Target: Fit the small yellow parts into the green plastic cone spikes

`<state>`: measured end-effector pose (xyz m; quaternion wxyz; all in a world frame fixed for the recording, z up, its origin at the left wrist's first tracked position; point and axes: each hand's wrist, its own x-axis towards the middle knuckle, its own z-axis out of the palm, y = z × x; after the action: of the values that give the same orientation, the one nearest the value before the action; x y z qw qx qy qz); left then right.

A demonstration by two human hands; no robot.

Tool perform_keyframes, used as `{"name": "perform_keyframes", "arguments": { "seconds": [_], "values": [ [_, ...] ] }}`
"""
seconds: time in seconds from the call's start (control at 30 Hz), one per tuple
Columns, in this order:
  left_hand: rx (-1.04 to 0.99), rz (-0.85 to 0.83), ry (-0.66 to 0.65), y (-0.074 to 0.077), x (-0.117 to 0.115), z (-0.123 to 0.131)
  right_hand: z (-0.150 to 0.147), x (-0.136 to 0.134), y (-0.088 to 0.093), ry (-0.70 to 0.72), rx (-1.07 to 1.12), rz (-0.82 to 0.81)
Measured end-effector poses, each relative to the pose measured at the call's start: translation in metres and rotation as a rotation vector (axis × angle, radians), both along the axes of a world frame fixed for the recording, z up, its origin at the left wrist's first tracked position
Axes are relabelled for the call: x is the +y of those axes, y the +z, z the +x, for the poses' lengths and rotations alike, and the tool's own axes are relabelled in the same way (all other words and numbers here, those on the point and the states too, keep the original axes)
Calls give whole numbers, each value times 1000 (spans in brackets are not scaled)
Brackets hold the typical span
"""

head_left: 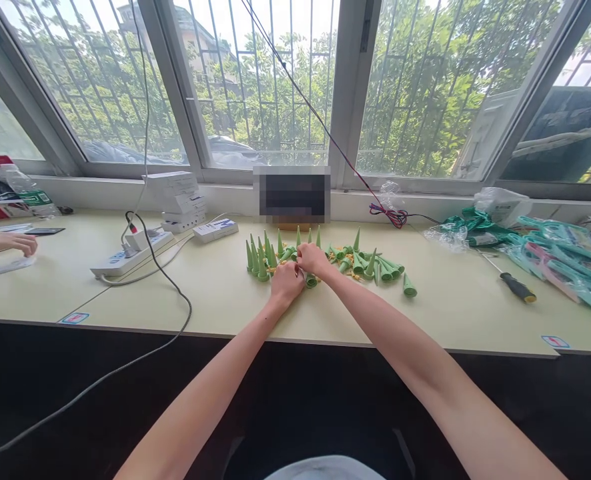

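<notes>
Several green cones (262,267) stand upright on the pale table, left of and behind my hands. More green cones (386,269) lie on their sides to the right, among small yellow pieces (351,274). One cone (409,286) lies apart at the right end. My left hand (288,281) is closed just above the table, beside a green cone (311,281) lying open end towards me. My right hand (311,259), also closed, is just beyond it, close to my left hand. What either hand pinches is too small and hidden to name.
A power strip (130,255) with cables and white boxes (216,231) are on the left. Another person's hand (18,243) is at the far left. A screwdriver (517,287) and green plastic packets (565,257) lie right. A dark box (295,195) stands behind the cones.
</notes>
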<state>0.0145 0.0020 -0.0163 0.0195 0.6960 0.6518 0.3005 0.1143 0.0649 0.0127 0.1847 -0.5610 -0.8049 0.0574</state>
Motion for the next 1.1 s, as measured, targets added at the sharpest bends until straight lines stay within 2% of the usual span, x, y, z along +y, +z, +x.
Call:
{"name": "perform_keyframes", "arguments": {
  "seconds": [0.2, 0.37, 0.47, 0.63, 0.77, 0.9, 1.1],
  "values": [
    [-19, 13, -3, -1, 1, 0, 3, 2, -4, 7, 58, 7],
    [-22, 30, 9, -4, 3, 0, 18, -8, -1, 29, 292, 160],
    [-53, 49, 0, -4, 3, 0, 33, -19, -1, 89, 455, 171],
    [-135, 123, -34, -2, 0, 3, 54, -38, -15, 98, 663, 181],
    [-168, 210, -151, -2, -2, 4, 59, -51, -27, 76, 812, 185],
    [-196, 298, -249, -1, -3, 5, 57, -59, -27, 87, 749, 176],
    [-182, 301, -305, 2, -4, 5, 53, -63, -24, 143, 709, 160]
  ]
}}
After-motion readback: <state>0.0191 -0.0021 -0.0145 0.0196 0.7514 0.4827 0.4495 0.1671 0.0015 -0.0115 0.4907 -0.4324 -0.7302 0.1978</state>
